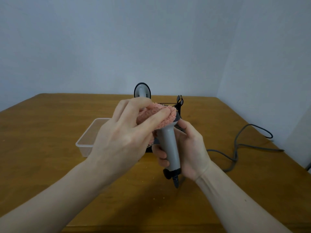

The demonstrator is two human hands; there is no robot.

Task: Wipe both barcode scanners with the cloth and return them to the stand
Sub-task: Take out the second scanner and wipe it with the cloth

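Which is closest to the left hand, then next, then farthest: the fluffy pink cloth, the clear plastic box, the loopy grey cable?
1. Fluffy pink cloth: gripped in the left hand.
2. Clear plastic box: behind it, left.
3. Loopy grey cable: far right.

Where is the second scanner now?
In the head view the second scanner stands at the table's far centre, behind the left hand and the pink cloth.

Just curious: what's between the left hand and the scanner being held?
The pink cloth: the head view shows the left hand pressing it onto the head of the scanner held by the right hand.
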